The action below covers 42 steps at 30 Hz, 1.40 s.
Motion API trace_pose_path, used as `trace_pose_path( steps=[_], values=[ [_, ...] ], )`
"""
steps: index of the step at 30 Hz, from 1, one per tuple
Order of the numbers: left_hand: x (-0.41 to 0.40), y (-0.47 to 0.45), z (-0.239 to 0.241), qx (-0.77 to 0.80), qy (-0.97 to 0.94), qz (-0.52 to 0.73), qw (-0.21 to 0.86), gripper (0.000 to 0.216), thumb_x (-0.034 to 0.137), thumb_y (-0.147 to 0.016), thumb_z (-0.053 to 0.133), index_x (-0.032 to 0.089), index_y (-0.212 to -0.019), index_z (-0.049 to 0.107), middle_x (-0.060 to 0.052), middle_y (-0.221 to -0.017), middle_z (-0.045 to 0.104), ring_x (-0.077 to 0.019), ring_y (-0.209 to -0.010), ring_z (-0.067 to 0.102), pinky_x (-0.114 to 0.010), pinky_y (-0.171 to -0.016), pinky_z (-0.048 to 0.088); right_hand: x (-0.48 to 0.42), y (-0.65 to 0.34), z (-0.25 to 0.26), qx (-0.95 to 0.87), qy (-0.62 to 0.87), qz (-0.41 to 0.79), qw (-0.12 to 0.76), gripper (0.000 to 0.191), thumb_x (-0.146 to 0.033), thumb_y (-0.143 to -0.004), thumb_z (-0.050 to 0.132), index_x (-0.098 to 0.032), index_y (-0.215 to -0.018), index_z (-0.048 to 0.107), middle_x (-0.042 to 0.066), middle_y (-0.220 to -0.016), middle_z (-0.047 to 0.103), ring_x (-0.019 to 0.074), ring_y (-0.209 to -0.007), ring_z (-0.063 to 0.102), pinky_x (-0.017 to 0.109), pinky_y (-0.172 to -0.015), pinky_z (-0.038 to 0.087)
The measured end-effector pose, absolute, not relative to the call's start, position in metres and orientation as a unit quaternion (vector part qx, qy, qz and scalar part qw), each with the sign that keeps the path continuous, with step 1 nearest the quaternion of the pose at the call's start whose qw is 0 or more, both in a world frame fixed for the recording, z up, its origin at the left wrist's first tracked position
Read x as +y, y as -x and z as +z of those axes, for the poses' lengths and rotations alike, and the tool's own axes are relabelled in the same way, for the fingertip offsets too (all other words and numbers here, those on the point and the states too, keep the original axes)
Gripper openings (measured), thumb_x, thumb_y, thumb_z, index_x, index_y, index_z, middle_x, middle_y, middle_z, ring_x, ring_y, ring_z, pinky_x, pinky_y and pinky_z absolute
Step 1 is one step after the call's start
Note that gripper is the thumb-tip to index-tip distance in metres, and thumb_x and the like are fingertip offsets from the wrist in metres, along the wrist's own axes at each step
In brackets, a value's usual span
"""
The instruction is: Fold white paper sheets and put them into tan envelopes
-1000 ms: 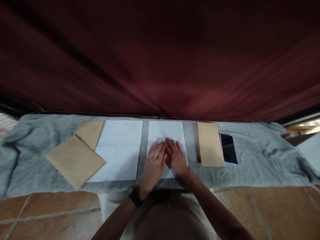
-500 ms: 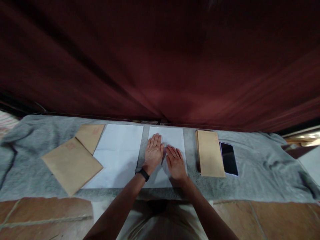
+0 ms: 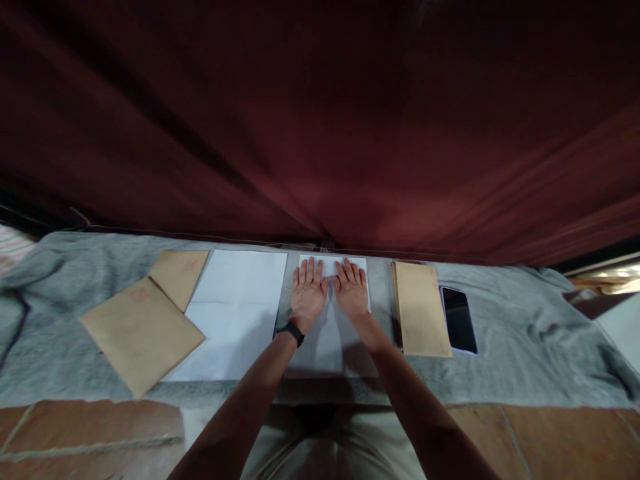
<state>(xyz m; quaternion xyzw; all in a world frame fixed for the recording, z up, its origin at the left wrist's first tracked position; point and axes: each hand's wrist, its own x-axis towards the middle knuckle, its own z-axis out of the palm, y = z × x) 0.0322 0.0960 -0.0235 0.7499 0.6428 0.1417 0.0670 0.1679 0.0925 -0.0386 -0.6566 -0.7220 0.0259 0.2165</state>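
Both of my hands lie flat, side by side, on the far half of a white paper sheet on the grey cloth. My left hand has its fingers stretched out toward the sheet's top edge, with a black band on the wrist. My right hand rests palm down next to it, fingers spread. Neither hand holds anything. A wider white sheet lies just to the left.
Two brown envelopes overlap at the left. A stack of brown envelopes and a dark phone lie to the right. A dark red curtain hangs behind the cloth. Brown floor tiles run along the near edge.
Both hands slid away from me up the narrow sheet, from its middle to its far edge. The left hand went first, then the right came level with it.
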Motion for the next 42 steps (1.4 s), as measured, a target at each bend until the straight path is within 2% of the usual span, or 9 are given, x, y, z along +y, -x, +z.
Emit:
trace_pose_path(
  steps=[9,15,18,22,26,32,34,39,42],
  values=[
    [0.084,-0.018,-0.019,0.647,-0.744,0.157,0.054,0.058,0.035,-0.106,0.027,0.006,-0.155,0.039,-0.017,-0.164,0.036,-0.0290,-0.156,0.025,-0.050,-0.127,0.022,0.081,-0.203,-0.043,-0.715,0.674,-0.001,0.185,0.051,-0.035,-0.107,0.038,-0.015,-0.154,0.045,0.017,-0.161,0.040,0.0286,-0.149,0.037,0.052,-0.123,0.026],
    [0.024,-0.014,-0.013,0.583,-0.795,0.150,0.076,0.057,0.035,-0.105,0.034,0.013,-0.158,0.036,-0.012,-0.167,0.031,-0.0288,-0.157,0.020,-0.053,-0.128,0.020,0.076,-0.201,-0.035,-0.706,0.679,-0.007,0.204,0.052,-0.033,-0.107,0.036,-0.012,-0.153,0.045,0.018,-0.161,0.040,0.0313,-0.150,0.035,0.057,-0.122,0.025],
    [-0.002,-0.013,-0.015,0.576,-0.803,0.133,0.079,0.058,0.037,-0.105,0.035,0.012,-0.157,0.039,-0.014,-0.165,0.033,-0.0300,-0.157,0.022,-0.052,-0.128,0.022,0.052,-0.182,-0.030,-0.710,0.670,0.007,0.217,0.054,-0.031,-0.107,0.036,-0.008,-0.155,0.041,0.019,-0.163,0.035,0.0311,-0.153,0.031,0.055,-0.122,0.028],
    [-0.013,-0.007,-0.016,0.578,-0.804,0.125,0.071,0.057,0.031,-0.104,0.033,0.008,-0.156,0.039,-0.016,-0.164,0.035,-0.0279,-0.156,0.024,-0.049,-0.127,0.024,0.000,-0.158,-0.029,-0.765,0.613,0.046,0.195,0.052,-0.030,-0.107,0.036,-0.015,-0.157,0.040,0.014,-0.165,0.033,0.0267,-0.154,0.028,0.050,-0.123,0.029],
    [-0.015,-0.001,-0.019,0.576,-0.804,0.130,0.068,0.057,0.030,-0.104,0.032,0.008,-0.157,0.038,-0.015,-0.164,0.035,-0.0262,-0.156,0.024,-0.049,-0.128,0.024,-0.040,-0.162,-0.034,-0.758,0.624,0.025,0.187,0.052,-0.033,-0.106,0.042,-0.017,-0.156,0.042,0.013,-0.162,0.040,0.0284,-0.152,0.033,0.053,-0.123,0.028],
    [-0.035,0.003,-0.020,0.600,-0.785,0.138,0.063,0.061,0.035,-0.104,0.036,0.004,-0.157,0.034,-0.018,-0.165,0.031,-0.0279,-0.156,0.025,-0.049,-0.128,0.025,-0.057,-0.190,-0.038,-0.749,0.636,-0.001,0.188,0.053,-0.035,-0.106,0.043,-0.015,-0.155,0.043,0.016,-0.162,0.039,0.0310,-0.151,0.035,0.053,-0.122,0.030],
    [-0.048,0.000,-0.019,0.586,-0.797,0.133,0.065,0.061,0.037,-0.104,0.039,0.006,-0.157,0.035,-0.017,-0.165,0.031,-0.0283,-0.156,0.025,-0.049,-0.128,0.025,-0.058,-0.193,-0.039,-0.751,0.635,-0.004,0.180,0.053,-0.035,-0.106,0.042,-0.014,-0.155,0.043,0.017,-0.162,0.038,0.0316,-0.151,0.034,0.053,-0.121,0.030],
    [-0.076,-0.007,-0.015,0.501,-0.853,0.116,0.090,0.055,0.046,-0.103,0.046,0.024,-0.153,0.046,-0.004,-0.166,0.034,-0.0258,-0.155,0.028,-0.049,-0.129,0.023,-0.060,-0.193,-0.042,-0.756,0.631,0.000,0.175,0.054,-0.034,-0.106,0.041,-0.013,-0.156,0.041,0.018,-0.164,0.034,0.0317,-0.152,0.032,0.054,-0.122,0.029],
    [-0.083,0.002,-0.013,0.510,-0.848,0.112,0.086,0.057,0.048,-0.103,0.046,0.022,-0.154,0.045,-0.007,-0.165,0.035,-0.0261,-0.154,0.031,-0.049,-0.128,0.025,-0.060,-0.194,-0.043,-0.756,0.629,0.000,0.182,0.055,-0.035,-0.106,0.040,-0.014,-0.157,0.040,0.017,-0.164,0.034,0.0316,-0.152,0.032,0.054,-0.121,0.029]
  ],
)
